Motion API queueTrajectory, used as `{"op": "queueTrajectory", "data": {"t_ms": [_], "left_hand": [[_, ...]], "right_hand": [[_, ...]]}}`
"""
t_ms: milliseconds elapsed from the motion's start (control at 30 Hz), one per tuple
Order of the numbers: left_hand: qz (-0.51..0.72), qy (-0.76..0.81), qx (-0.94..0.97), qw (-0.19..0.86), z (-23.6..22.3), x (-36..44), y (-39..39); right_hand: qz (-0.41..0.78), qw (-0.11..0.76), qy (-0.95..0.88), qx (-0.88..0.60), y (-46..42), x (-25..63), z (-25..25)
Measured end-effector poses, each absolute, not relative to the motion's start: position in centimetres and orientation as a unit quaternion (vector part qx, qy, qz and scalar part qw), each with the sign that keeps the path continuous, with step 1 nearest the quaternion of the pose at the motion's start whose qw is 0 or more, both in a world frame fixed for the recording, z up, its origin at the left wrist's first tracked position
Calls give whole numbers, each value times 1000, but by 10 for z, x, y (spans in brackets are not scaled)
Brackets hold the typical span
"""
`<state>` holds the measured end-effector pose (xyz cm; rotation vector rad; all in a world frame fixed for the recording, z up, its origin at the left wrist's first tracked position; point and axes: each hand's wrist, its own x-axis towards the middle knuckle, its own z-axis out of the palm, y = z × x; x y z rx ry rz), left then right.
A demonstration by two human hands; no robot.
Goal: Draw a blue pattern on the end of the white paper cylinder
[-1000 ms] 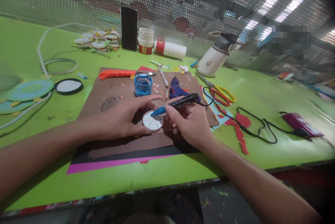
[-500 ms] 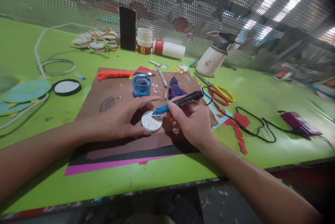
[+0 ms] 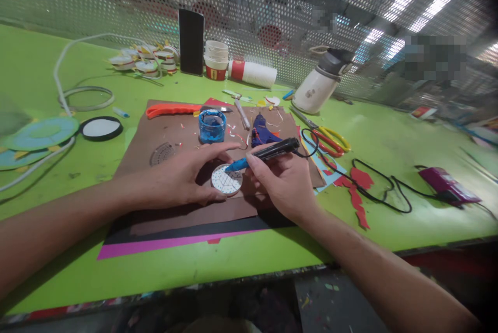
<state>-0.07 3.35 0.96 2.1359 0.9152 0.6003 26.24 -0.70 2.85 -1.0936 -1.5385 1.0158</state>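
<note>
A small white disc (image 3: 227,181) with dark lines and blue dots lies on the brown cardboard (image 3: 155,219). Thumb and fingers of my left hand (image 3: 182,175) curve around it and hold it at its left edge. In my right hand (image 3: 286,180) is a black marker (image 3: 274,150) with a blue-smeared front end, slanting down to the left. Its tip meets the upper part of the disc's face. Just behind the disc stands a jar of blue paint (image 3: 212,128). A dark blue glue gun (image 3: 262,130) lies beyond my right hand.
An orange-handled utility knife (image 3: 175,110) lies behind the jar. Scissors (image 3: 330,138), a black cable (image 3: 373,195) and a purple box (image 3: 447,185) are on the right. At the back stand a phone (image 3: 191,42), paper cups (image 3: 216,60) and a white bottle (image 3: 315,89).
The marker's tip has shifted very slightly up and left on the disc, with the right hand tilting along. The left hand keeps its hold; the whole view has moved a little.
</note>
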Motion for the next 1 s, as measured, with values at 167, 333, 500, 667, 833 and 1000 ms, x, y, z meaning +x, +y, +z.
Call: {"op": "queueTrajectory", "data": {"t_ms": [167,333,500,667,833,1000], "left_hand": [[234,359,829,358,8,-1,34],[236,358,829,360,6,-1,34],[233,362,833,348,5,-3,36],[229,367,830,352,5,-2,38],[229,365,830,354,6,1,36],[220,372,834,344,11,2,33]], "right_hand": [[403,471,-649,-441,-6,263,29],[384,470,-652,-455,-6,263,28],[409,489,-625,-451,-5,259,24],[403,495,-606,-476,-2,259,25],[400,507,-591,-484,-2,260,28],[366,522,-600,-483,-3,261,27]]}}
